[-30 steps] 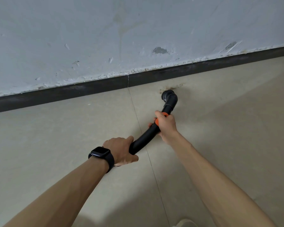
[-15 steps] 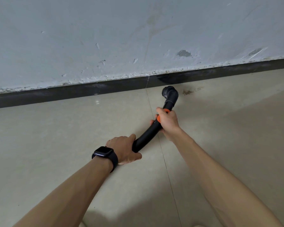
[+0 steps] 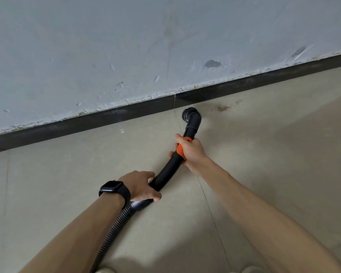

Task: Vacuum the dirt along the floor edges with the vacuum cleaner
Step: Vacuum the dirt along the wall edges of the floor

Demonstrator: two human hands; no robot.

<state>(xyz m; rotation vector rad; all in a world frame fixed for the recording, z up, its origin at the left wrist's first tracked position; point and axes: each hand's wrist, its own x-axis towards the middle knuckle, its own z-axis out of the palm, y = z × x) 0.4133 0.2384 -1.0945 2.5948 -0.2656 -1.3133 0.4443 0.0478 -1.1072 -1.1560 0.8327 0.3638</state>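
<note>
A curved black vacuum tube (image 3: 168,170) with an orange collar (image 3: 180,150) ends in a round brush nozzle (image 3: 189,113) that sits on the beige floor just in front of the dark baseboard (image 3: 126,113). My right hand (image 3: 191,152) grips the tube at the orange collar. My left hand (image 3: 141,186), with a black watch on the wrist, grips the tube's lower end where the ribbed hose (image 3: 114,229) joins. A brown patch of dirt (image 3: 223,108) lies on the floor to the right of the nozzle, near the baseboard.
A scuffed pale grey wall (image 3: 146,46) rises behind the baseboard. Tile joints (image 3: 207,203) run across the floor. The ribbed hose trails back toward me along my left forearm. Shoe tips (image 3: 250,269) show at the bottom edge.
The nozzle has moved left off the dirt patch, which now lies uncovered to its right. Both hands keep their grip. The ribbed hose has come into view.
</note>
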